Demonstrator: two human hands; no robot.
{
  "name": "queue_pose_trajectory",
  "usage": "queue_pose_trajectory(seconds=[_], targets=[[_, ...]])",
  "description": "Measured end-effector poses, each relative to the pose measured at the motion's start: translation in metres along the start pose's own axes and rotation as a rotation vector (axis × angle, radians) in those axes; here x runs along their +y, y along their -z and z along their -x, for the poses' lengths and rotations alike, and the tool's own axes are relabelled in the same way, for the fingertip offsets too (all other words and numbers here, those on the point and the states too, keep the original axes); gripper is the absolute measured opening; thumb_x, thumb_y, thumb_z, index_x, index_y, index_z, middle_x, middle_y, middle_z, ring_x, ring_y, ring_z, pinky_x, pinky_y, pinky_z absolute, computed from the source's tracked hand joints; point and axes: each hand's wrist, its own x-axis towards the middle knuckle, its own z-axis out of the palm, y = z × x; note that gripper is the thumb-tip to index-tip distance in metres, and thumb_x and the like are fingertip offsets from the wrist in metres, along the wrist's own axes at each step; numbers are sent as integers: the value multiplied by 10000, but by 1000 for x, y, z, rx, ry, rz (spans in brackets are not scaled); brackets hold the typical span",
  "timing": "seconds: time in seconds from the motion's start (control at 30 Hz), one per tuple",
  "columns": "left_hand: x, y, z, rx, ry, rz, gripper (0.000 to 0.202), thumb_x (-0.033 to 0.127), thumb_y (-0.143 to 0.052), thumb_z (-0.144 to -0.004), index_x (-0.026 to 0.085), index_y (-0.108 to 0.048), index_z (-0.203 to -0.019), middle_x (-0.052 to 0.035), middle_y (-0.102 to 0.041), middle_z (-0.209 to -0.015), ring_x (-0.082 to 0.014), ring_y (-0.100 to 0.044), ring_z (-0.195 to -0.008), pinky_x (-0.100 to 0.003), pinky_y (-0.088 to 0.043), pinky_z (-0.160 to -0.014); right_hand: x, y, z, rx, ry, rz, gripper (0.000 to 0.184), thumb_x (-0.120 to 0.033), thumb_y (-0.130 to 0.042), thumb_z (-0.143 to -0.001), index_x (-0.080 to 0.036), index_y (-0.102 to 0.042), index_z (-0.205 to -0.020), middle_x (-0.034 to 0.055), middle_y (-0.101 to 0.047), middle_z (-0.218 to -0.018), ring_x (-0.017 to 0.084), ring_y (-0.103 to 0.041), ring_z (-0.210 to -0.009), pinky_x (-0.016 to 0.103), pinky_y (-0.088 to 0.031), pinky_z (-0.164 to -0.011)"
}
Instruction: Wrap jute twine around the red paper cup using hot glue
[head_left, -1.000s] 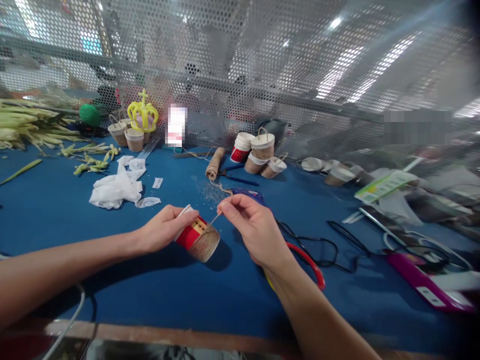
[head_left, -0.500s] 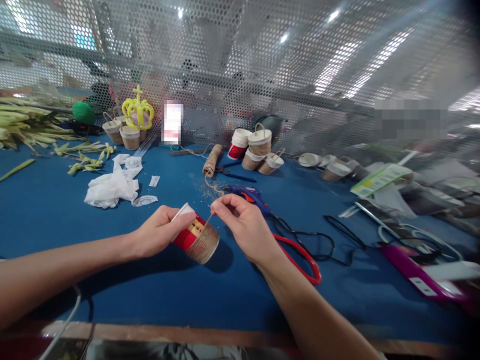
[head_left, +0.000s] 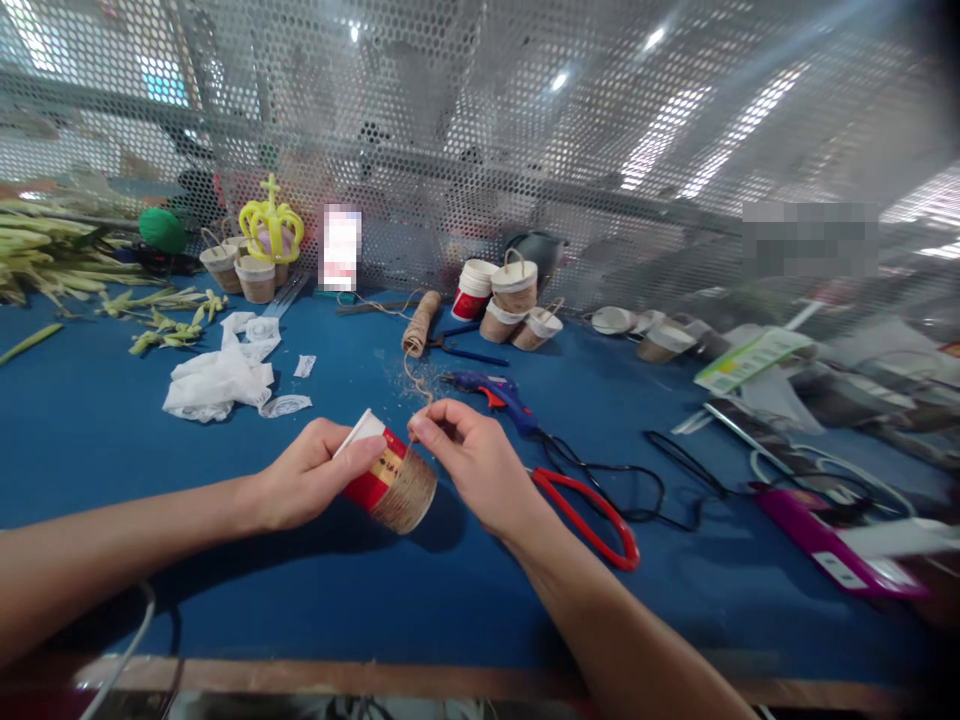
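Observation:
My left hand (head_left: 311,470) is closed round the rim end of a paper cup (head_left: 373,478), which lies tilted in the air over the table. The cup is red with a yellow band, and twine is wound round its lower part. Just right of the cup, my right hand (head_left: 469,455) pinches the twine (head_left: 417,376) between thumb and forefinger. From those fingers the strand runs back to a roll of twine (head_left: 421,324) on the table. A blue glue gun (head_left: 491,395) lies behind my right hand, and red-handled scissors (head_left: 592,520) lie partly hidden by my right wrist.
Crumpled white paper (head_left: 221,380) lies at the left. Behind stand twine-wrapped cups (head_left: 517,290), a stack of plain cups (head_left: 472,292), blue-handled pliers (head_left: 472,352) and a yellow crown (head_left: 271,228). A purple power strip (head_left: 832,545) and black cord (head_left: 637,480) spread to the right.
My right hand has shifted slightly left and closer to the cup, with the twine still pinched. The cup has turned a little in my left hand. The whole view has moved slightly.

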Motion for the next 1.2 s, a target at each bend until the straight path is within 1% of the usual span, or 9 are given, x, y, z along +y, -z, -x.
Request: queue_pose_trajectory(seconds=[0.07,0.13,0.37,0.53,0.67,0.83,1.03,1.2], targets=[[1,0,0,-5,-56,-37,412,380,-356,-819,148,-364,-479,47,-309,-468,-55,-231,-441,-185,-220,-401,-1,-1,0,-1,6,7,169,-310,-501,-780,-169,-561,-710,4,-594,-686,126,-541,-641,240,-418,-612],[1,0,0,-8,-96,-76,405,360,-345,-830,150,-352,-484,46,-309,-476,-57,-235,-447,-189,-216,-403,-2,-1,1,-3,14,20,169,-308,-498,-781,-170,-558,-706,3,-588,-681,124,-531,-636,237,-409,-595],[-1,3,2,1,-239,-217,388,296,-330,-854,136,-401,-508,41,-344,-496,-58,-276,-463,-186,-257,-440,-4,-3,5,-9,7,38,182,-322,-484,-787,-166,-540,-714,-2,-555,-656,112,-484,-587,235,-386,-559],[-1,4,2,28,-309,-264,384,256,-332,-855,140,-386,-492,39,-350,-487,-60,-296,-457,-189,-275,-453,-4,-3,5,12,17,66,186,-324,-477,-793,-166,-543,-721,-2,-553,-655,120,-487,-607,240,-386,-580],[0,3,1,22,-362,-278,386,231,-321,-855,145,-375,-482,37,-352,-480,-63,-298,-450,-196,-276,-453,-5,-2,6,23,32,68,177,-316,-477,-799,-162,-541,-737,3,-563,-680,124,-499,-640,241,-391,-616],[-1,4,1,9,-450,-304,362,197,-332,-850,147,-367,-493,44,-339,-479,-61,-293,-452,-196,-270,-460,-7,-2,7,-12,11,66,166,-292,-480,-799,-162,-544,-719,-1,-566,-681,121,-506,-641,231,-392,-607],[-3,4,1,12,-464,-316,345,172,-336,-846,151,-373,-503,45,-349,-484,-63,-310,-458,-192,-281,-472,-7,-2,4,-45,-8,11,156,-275,-489,-789,-159,-551,-705,-2,-564,-674,116,-508,-635,229,-393,-604],[4,4,0,-30,-585,-378,319,122,-320,-825,155,-402,-519,33,-403,-492,-71,-334,-466,-197,-299,-490,-5,-1,2,-74,17,-48,137,-254,-522,-760,-160,-541,-663,2,-554,-694,122,-515,-672,242,-402,-644]])
